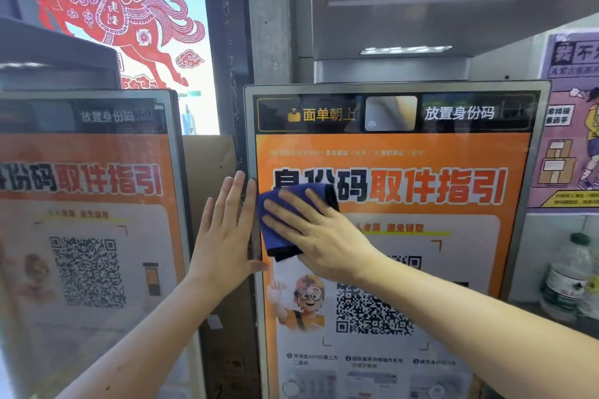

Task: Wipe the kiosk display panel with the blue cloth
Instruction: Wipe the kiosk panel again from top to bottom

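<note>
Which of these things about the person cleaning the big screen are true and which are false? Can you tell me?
1. The right hand presses the blue cloth flat on the kiosk display panel. True.
2. The cloth is at the panel's right edge. False: it is near the left edge.
3. The left hand rests with straight fingers against the panel's left frame. True.
4. The left hand holds a spray bottle. False: it holds nothing.
5. A plastic bottle stands to the right of the panel. True.
</note>
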Tool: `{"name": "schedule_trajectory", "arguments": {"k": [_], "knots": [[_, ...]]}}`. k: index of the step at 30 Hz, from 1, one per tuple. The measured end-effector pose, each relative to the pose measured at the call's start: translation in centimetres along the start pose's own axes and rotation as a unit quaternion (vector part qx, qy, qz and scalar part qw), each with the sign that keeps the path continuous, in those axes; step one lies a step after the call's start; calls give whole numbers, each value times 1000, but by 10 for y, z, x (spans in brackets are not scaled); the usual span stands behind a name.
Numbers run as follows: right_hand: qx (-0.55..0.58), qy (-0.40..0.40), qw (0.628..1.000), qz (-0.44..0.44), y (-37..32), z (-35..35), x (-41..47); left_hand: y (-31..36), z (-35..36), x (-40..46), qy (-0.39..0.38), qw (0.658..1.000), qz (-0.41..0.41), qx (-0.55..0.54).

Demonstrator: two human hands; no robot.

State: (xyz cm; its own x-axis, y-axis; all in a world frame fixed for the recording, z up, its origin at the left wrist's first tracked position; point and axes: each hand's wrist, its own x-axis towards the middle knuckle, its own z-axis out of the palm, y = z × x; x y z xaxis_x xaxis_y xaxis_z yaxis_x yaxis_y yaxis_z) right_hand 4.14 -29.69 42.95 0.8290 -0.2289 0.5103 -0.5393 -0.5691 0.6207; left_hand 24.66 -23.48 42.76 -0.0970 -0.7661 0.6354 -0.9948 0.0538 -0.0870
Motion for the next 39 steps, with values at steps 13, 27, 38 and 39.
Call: {"name": "schedule_trajectory", "arguments": {"k": [13, 27, 38, 39], "knots": [[1, -28, 999, -28, -18, 10, 11, -22, 1, -4, -10, 1000, 3, -12], [-19, -88, 991, -102, -55, 43, -25, -22, 12, -8, -28, 998, 43, 34], [-4, -45, 999, -12, -56, 34, -12, -20, 21, -20, -38, 996, 48, 62], [-4, -66, 997, -46, -63, 41, -19, -20, 22, -21, -39, 996, 46, 64]]}}
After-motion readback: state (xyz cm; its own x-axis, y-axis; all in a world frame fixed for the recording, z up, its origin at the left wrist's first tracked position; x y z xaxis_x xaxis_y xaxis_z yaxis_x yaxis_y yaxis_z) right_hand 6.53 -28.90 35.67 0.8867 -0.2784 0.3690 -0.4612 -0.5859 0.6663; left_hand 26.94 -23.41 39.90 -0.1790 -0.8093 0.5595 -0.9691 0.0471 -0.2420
